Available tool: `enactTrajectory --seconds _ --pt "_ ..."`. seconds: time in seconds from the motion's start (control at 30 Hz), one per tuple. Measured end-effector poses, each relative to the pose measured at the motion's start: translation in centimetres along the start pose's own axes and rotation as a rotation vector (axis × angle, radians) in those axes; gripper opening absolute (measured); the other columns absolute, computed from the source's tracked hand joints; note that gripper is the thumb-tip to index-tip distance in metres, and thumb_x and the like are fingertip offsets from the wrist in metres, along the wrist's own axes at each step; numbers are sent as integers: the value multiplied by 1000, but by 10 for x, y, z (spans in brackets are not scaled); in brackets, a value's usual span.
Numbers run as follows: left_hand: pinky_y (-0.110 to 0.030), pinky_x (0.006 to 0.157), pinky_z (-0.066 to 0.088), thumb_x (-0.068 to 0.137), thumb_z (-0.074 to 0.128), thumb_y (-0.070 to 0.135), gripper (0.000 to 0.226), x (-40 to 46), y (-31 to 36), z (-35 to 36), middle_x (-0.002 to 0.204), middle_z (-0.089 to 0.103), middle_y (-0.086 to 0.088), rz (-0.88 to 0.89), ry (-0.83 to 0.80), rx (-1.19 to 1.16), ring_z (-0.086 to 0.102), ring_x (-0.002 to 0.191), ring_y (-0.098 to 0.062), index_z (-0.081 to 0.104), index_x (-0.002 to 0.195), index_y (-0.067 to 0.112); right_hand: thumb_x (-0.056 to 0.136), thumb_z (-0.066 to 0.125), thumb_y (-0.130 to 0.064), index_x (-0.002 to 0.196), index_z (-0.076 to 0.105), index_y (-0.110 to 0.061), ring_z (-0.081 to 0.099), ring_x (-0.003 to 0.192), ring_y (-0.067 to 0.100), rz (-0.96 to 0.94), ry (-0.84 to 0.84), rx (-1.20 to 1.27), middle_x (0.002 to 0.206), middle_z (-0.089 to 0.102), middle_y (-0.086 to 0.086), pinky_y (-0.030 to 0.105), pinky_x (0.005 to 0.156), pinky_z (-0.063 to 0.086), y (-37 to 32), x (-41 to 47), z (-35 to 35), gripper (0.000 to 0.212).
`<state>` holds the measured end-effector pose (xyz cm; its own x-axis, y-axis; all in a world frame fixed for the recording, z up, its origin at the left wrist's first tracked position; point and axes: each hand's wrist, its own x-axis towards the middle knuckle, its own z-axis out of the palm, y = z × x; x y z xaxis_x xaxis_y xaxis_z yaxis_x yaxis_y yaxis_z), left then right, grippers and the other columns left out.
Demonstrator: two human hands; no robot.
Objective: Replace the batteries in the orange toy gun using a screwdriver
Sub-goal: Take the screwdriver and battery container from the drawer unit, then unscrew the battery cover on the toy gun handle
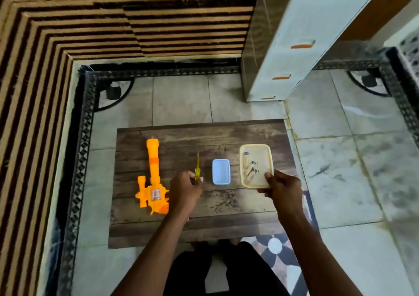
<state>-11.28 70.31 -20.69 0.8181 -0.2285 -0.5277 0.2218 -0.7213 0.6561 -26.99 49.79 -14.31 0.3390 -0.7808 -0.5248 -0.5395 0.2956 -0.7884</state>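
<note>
- The orange toy gun lies flat on the left part of the small wooden table, barrel pointing away from me, grip end nearest me; neither hand touches it.
- It looks like hollow moulded plastic, so I judge it light, stiff and a bit slick; I would pin it by the thick body near the sticker, not by the thin barrel.
- My left hand has its fingers curled round the handle of the yellow screwdriver, whose thin shaft points away from me.
- That handle is narrow and smooth, so I expect to need a firm grip.
- My right hand pinches the near edge of the cream tray holding the batteries.
- A small blue container sits between screwdriver and tray.
</note>
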Motion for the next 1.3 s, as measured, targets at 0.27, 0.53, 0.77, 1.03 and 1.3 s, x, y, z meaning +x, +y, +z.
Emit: enactTrajectory --seconds 0.27,0.53,0.77,1.03,1.3 --pt "-32 60 51 90 75 19 31 73 -57 68 61 68 6 9 140 10 66 59 -14 60 64 28 99 71 -15 113 79 0 74 58 32 -113 2 -67 88 78 15 40 59 58 113 125 39 22" --pt "-16 51 35 90 77 14 14 89 -90 103 59 56 10 144 291 -69 51 55 -1 63 87 12 100 69 -19 104 79 -8 67 58 28 -221 47 54 75 76 12 37 60 51 169 148 40 16" --pt "-23 53 35 91 77 24 16 91 -101 105 64 60 8 230 346 -100 58 60 -6 66 90 12 101 68 -32 101 76 -15 69 56 21 -349 156 111 64 75 9 35 62 54 198 129 47 18" --pt "-50 66 62 85 74 33 15 9 -110 96 67 69 3 546 307 -178 74 66 -25 65 74 29 95 70 -36 126 71 -17 61 96 19 -710 401 -208 105 70 11 24 81 37 210 59 35 36" --pt "-19 58 48 84 83 22 2 -124 -131 72 68 70 14 707 325 -127 61 60 4 81 85 22 89 71 1 141 65 -20 49 70 12 -1318 39 -475 109 52 6 27 70 47 200 -60 30 57"
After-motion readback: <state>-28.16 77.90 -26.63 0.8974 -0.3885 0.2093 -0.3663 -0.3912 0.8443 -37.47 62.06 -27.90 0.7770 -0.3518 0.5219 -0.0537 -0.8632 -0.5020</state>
